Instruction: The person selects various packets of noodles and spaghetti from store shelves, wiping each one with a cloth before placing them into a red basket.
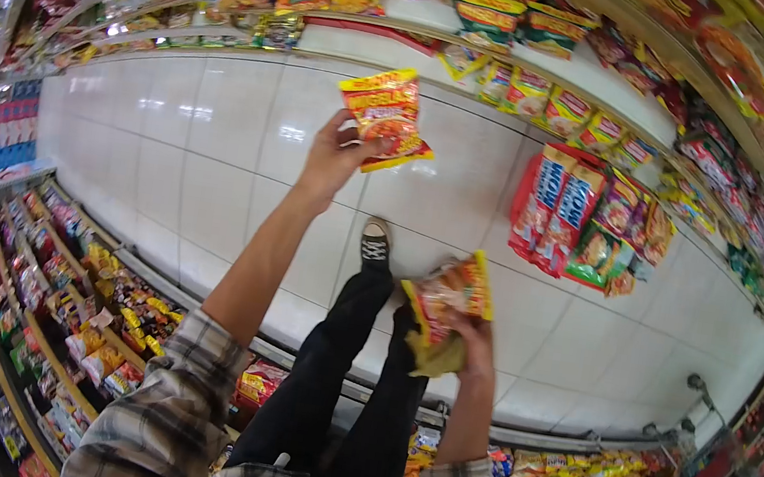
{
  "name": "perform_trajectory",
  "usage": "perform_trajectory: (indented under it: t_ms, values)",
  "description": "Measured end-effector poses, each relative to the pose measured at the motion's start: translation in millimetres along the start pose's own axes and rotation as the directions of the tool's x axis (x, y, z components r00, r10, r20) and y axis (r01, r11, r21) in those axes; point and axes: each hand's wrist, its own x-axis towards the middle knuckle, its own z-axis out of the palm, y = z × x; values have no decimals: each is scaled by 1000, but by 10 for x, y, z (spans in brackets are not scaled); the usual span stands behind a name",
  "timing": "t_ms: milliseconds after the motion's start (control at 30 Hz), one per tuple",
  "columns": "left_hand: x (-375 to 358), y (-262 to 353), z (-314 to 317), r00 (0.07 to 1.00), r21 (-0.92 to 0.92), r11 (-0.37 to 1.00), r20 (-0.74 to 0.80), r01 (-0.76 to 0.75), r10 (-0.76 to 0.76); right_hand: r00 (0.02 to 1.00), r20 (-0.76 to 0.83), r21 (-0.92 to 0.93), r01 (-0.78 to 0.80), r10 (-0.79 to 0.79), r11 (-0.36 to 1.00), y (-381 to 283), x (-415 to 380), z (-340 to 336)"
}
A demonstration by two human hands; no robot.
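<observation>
2 hands each hold a yellow-and-red food packet over the tiled floor (211, 205). At 11 o'clock, the left hand (339, 153) has the upper packet (389, 108) by its lower part, fingers clamped on it with the thumb across the front. At about 4 o'clock, the right hand (474, 347) grips the lower packet (454, 293), thumb on its face; how the fingers sit behind it is hidden. An olive-yellow wrapper (436, 357) hangs just under that packet, and I cannot tell if it is a separate packet. Slick film could slide from the left hand's hold, since the thumb presses only near 1 edge and most of the packet sticks up free. On the right, a loose grip could let the wrapper slip toward the shoe (376, 246) near the middle. A hard squeeze might crush what is inside. At 2 o'clock, red packs (546, 203) lie beside the shelf (700, 200); a packet dropped there could get mixed in among them.
</observation>
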Motion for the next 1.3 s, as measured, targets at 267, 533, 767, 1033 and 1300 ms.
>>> perform_trajectory:
  t_ms: [267, 533, 767, 1033, 1300]
  values:
    - [-167, -12, 387, 996, 121, 992, 79, 34, -43, 987, -13, 96, -159, 161, 983, 1306, -28, 51]
    - [188, -82, 1340, 967, 178, 971, 224, -159, 118, 936, -73, 427, -283, 345, 858, 1990, -269, -158]
    - [608, 107, 2134, 853, 366, 779, 337, -509, 398, 952, -112, 498, -195, 286, 845, 1994, -241, -366]
    - [876, 956, 3571, 631, 614, 148, 739, -775, 237, 956, -193, 411, -123, 219, 903, 2083, -158, -388]
    - [1228, 767, 3804, 638, 659, -1, 729, -752, 247, 969, -181, 536, -48, 171, 843, 1955, -123, -445]
